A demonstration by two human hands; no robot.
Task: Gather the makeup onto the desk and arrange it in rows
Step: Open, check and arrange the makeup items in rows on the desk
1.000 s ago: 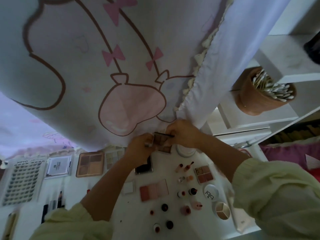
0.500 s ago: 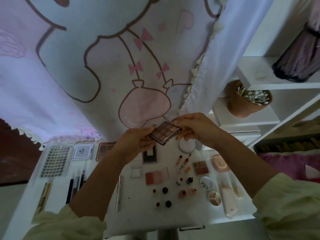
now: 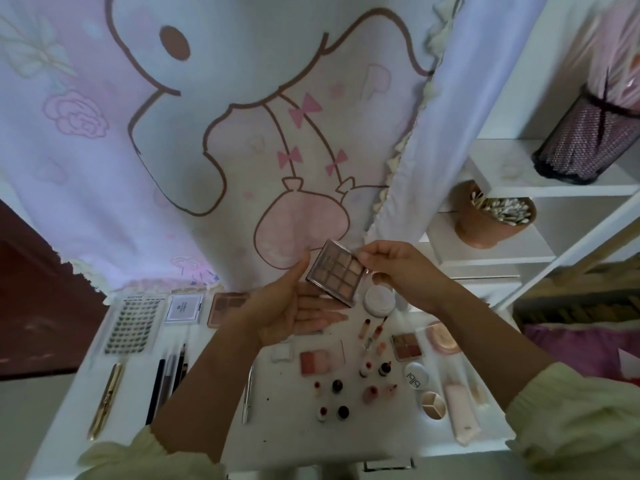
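Note:
A square eyeshadow palette (image 3: pixel 337 271) with several brown and beige pans is held tilted above the back of the white desk (image 3: pixel 284 420). My right hand (image 3: pixel 398 271) pinches its upper right edge. My left hand (image 3: pixel 291 306) lies under its left side, palm up, fingers straight, thumb against the palette's left edge. Below, makeup lies in rows: a lash tray (image 3: pixel 133 320), a white compact box (image 3: pixel 183 308), a brown palette (image 3: pixel 225 306), pencils (image 3: pixel 169 375), a pink blush (image 3: pixel 317 362), several small bottles (image 3: pixel 339 386) and a small quad palette (image 3: pixel 407 346).
A cartoon-print curtain (image 3: pixel 242 133) hangs behind the desk. White shelves on the right hold a pot of cotton swabs (image 3: pixel 491 216) and a dark mesh holder (image 3: pixel 588 136). A white jar (image 3: pixel 379 299), a round compact (image 3: pixel 417 375), a tube (image 3: pixel 460 414) and a gold pen (image 3: pixel 105 396) lie on the desk.
Both hands lifted the eyeshadow palette off the back of the desk and raised it. My left hand opened flat beneath it, and the palette tilted to face up.

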